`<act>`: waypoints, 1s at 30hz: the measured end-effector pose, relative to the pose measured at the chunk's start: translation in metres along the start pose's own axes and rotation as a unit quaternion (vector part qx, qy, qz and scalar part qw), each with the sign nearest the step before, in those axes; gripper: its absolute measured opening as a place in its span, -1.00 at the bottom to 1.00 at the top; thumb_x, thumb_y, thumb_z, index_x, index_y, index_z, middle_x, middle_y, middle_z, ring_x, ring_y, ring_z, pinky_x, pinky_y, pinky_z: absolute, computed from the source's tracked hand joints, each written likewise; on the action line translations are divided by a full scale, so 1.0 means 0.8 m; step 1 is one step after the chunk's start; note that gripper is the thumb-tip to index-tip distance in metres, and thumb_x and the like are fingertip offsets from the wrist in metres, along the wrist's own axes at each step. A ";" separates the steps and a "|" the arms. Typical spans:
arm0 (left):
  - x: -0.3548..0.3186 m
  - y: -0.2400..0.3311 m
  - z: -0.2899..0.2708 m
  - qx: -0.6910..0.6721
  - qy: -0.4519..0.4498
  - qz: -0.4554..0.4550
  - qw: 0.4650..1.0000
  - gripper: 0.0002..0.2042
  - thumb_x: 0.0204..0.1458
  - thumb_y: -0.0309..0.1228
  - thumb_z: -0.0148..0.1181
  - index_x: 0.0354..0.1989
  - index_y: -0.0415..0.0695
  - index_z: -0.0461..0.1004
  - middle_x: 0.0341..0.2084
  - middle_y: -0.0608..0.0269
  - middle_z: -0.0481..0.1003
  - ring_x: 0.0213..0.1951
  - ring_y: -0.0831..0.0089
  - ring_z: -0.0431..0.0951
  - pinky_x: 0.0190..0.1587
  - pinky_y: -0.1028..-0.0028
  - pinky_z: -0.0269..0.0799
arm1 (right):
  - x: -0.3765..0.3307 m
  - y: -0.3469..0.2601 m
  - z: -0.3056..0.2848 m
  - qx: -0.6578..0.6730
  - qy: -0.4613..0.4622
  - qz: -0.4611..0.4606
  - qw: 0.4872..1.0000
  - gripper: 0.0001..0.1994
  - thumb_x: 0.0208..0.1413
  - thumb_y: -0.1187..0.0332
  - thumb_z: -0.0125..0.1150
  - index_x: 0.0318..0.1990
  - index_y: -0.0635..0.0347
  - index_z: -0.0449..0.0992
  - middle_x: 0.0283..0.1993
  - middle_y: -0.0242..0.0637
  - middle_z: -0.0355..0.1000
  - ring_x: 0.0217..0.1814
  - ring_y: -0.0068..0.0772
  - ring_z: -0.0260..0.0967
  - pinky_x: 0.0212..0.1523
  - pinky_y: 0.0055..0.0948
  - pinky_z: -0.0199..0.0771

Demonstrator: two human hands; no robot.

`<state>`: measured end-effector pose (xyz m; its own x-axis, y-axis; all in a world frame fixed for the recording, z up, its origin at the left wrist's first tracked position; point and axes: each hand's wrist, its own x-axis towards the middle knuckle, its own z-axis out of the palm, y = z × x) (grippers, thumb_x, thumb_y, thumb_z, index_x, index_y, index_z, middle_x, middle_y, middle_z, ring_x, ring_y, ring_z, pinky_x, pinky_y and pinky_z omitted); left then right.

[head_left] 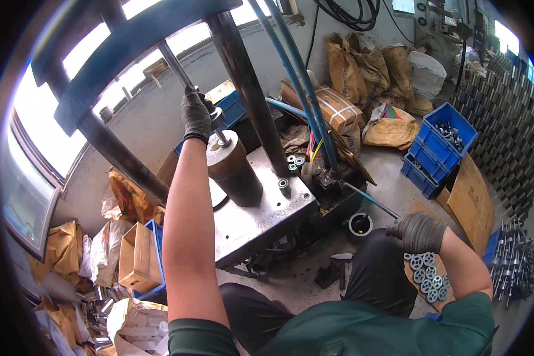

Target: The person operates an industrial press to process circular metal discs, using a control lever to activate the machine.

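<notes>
My left hand (196, 114), in a dark grey knit glove, is raised beneath the press rod (174, 64). Its fingers curl round a metal shaft with a round collar (217, 118), partly hidden by the glove. The shaft's lower end meets the top of a thick dark steel cylinder (236, 178), which stands upright on the press table (273, 199). At the right, my right hand (420, 232), also gloved, is closed round the end of a blue lever (371, 199) that runs to the valve unit beside the press.
Small bearings (285, 187) sit at the table's right corner. Dark press columns (243, 89) rise behind it. A hammer (342, 270) and a round can (360, 225) are on the floor. Spoked wheels (426, 276) lie near my right arm; blue crates (445, 139) stand beyond.
</notes>
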<state>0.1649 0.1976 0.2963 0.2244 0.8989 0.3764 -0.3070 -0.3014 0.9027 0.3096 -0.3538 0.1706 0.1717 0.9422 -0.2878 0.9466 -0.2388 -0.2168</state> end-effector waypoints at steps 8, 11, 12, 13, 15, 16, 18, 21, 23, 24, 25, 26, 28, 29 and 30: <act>-0.004 0.001 -0.001 0.000 -0.003 0.012 1.000 -0.50 0.41 0.14 -0.09 -0.40 -0.04 0.37 -0.70 0.37 0.32 -0.69 0.49 0.34 -0.63 0.38 0.36 | -0.001 0.003 0.002 0.041 0.072 0.006 0.997 -0.63 0.26 0.15 0.10 0.07 0.16 0.63 -0.13 0.03 0.63 -0.08 0.14 0.60 0.02 -0.03 0.59; -0.004 0.001 -0.001 0.000 -0.006 0.015 1.000 -0.50 0.41 0.14 -0.09 -0.39 -0.03 0.37 -0.70 0.37 0.32 -0.69 0.48 0.35 -0.64 0.38 0.37 | -0.002 0.004 0.004 -0.001 -0.016 0.005 1.000 -0.63 0.27 0.17 0.09 0.06 0.16 0.63 -0.12 0.03 0.64 -0.06 0.13 0.60 0.03 -0.04 0.59; -0.003 0.001 -0.001 0.008 -0.002 0.008 1.000 -0.50 0.40 0.15 -0.08 -0.39 -0.03 0.37 -0.70 0.37 0.32 -0.69 0.48 0.35 -0.64 0.38 0.37 | -0.002 0.004 0.005 0.022 -0.006 0.003 1.000 -0.64 0.27 0.17 0.10 0.06 0.16 0.63 -0.11 0.02 0.64 -0.05 0.13 0.60 0.04 -0.04 0.58; -0.003 0.001 0.000 0.004 -0.008 0.020 1.000 -0.50 0.40 0.15 -0.08 -0.39 -0.03 0.37 -0.70 0.37 0.32 -0.69 0.48 0.35 -0.64 0.38 0.37 | -0.002 0.005 0.005 0.038 0.002 0.008 0.999 -0.64 0.27 0.17 0.10 0.06 0.16 0.63 -0.11 0.02 0.64 -0.03 0.13 0.60 0.04 -0.04 0.58; -0.004 0.001 0.000 -0.003 0.001 0.014 1.000 -0.51 0.39 0.15 -0.06 -0.39 -0.02 0.37 -0.70 0.38 0.33 -0.68 0.47 0.36 -0.65 0.37 0.38 | -0.002 0.004 0.004 0.046 0.025 0.003 0.999 -0.63 0.27 0.17 0.10 0.07 0.16 0.63 -0.11 0.02 0.64 -0.03 0.13 0.60 0.05 -0.04 0.58; -0.005 0.000 0.001 -0.007 -0.004 0.026 1.000 -0.51 0.39 0.15 -0.06 -0.39 -0.02 0.37 -0.70 0.38 0.33 -0.68 0.47 0.36 -0.65 0.37 0.38 | -0.002 0.004 0.003 0.042 0.047 0.009 0.998 -0.63 0.27 0.16 0.10 0.07 0.16 0.63 -0.10 0.02 0.64 -0.02 0.13 0.60 0.05 -0.04 0.58; -0.008 -0.001 0.000 -0.013 0.001 -0.007 1.000 -0.51 0.39 0.15 -0.05 -0.38 -0.02 0.38 -0.69 0.38 0.33 -0.68 0.48 0.36 -0.65 0.37 0.37 | -0.002 0.001 0.001 0.026 -0.006 0.015 1.000 -0.63 0.27 0.17 0.10 0.09 0.16 0.62 -0.10 0.02 0.64 -0.02 0.13 0.60 0.06 -0.04 0.58; -0.008 -0.001 0.001 -0.006 0.008 -0.012 1.000 -0.52 0.39 0.15 -0.04 -0.37 -0.02 0.38 -0.69 0.39 0.34 -0.67 0.49 0.37 -0.64 0.38 0.35 | -0.001 -0.001 -0.004 0.026 -0.034 0.026 0.999 -0.62 0.27 0.17 0.10 0.11 0.16 0.61 -0.09 0.02 0.63 -0.01 0.13 0.59 0.06 -0.04 0.58; -0.006 -0.002 0.000 -0.012 0.005 -0.002 1.000 -0.52 0.39 0.15 -0.04 -0.37 -0.02 0.38 -0.69 0.39 0.34 -0.67 0.49 0.37 -0.64 0.38 0.36 | -0.002 -0.001 -0.005 0.047 -0.011 0.028 0.998 -0.61 0.27 0.17 0.09 0.12 0.15 0.61 -0.08 0.03 0.63 0.00 0.13 0.59 0.07 -0.04 0.57; -0.005 -0.004 0.000 -0.010 0.007 -0.011 1.000 -0.52 0.38 0.15 -0.04 -0.37 -0.02 0.38 -0.69 0.39 0.33 -0.67 0.49 0.37 -0.63 0.38 0.36 | -0.003 -0.001 -0.005 0.051 0.009 0.026 0.998 -0.61 0.28 0.17 0.08 0.12 0.15 0.61 -0.08 0.03 0.63 0.00 0.13 0.59 0.07 -0.03 0.57; -0.004 -0.005 0.000 -0.016 0.003 -0.002 1.000 -0.52 0.38 0.15 -0.04 -0.37 -0.02 0.38 -0.69 0.39 0.33 -0.67 0.49 0.37 -0.63 0.38 0.36 | -0.003 0.000 -0.004 0.048 0.034 0.025 0.998 -0.61 0.28 0.17 0.08 0.13 0.15 0.60 -0.08 0.04 0.63 0.00 0.13 0.59 0.07 -0.03 0.57; -0.003 -0.007 -0.001 -0.016 0.001 -0.004 1.000 -0.52 0.39 0.14 -0.03 -0.37 -0.03 0.38 -0.69 0.39 0.33 -0.67 0.49 0.36 -0.63 0.39 0.36 | -0.003 0.000 -0.003 0.055 0.029 0.024 0.998 -0.61 0.28 0.17 0.08 0.13 0.15 0.60 -0.08 0.04 0.63 0.00 0.13 0.59 0.07 -0.03 0.57; -0.001 -0.009 -0.002 -0.015 -0.001 -0.006 1.000 -0.52 0.39 0.14 -0.03 -0.37 -0.03 0.38 -0.70 0.39 0.33 -0.67 0.50 0.36 -0.62 0.39 0.36 | -0.002 0.001 -0.002 0.021 -0.036 0.022 0.999 -0.62 0.28 0.17 0.07 0.11 0.15 0.61 -0.08 0.04 0.62 -0.01 0.14 0.59 0.06 -0.02 0.56; 0.000 -0.009 -0.002 -0.019 -0.002 0.000 1.000 -0.52 0.39 0.14 -0.03 -0.38 -0.03 0.38 -0.70 0.39 0.33 -0.68 0.50 0.36 -0.62 0.40 0.37 | -0.001 0.002 -0.002 0.027 -0.025 0.016 0.999 -0.62 0.28 0.17 0.07 0.11 0.15 0.61 -0.08 0.04 0.62 -0.01 0.14 0.59 0.06 -0.02 0.56; 0.001 -0.009 -0.002 -0.017 0.001 -0.003 1.000 -0.52 0.39 0.13 -0.03 -0.38 -0.03 0.38 -0.70 0.40 0.33 -0.68 0.51 0.36 -0.61 0.41 0.37 | 0.000 0.003 -0.002 0.038 -0.018 0.019 0.999 -0.62 0.28 0.17 0.08 0.10 0.15 0.61 -0.07 0.04 0.62 -0.02 0.14 0.59 0.05 -0.02 0.56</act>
<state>0.1657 0.2013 0.2899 0.2250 0.9013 0.3703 -0.3370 -0.2846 0.8974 0.3124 -0.3542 0.1717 0.1966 0.9231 -0.3305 0.9160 -0.2931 -0.2739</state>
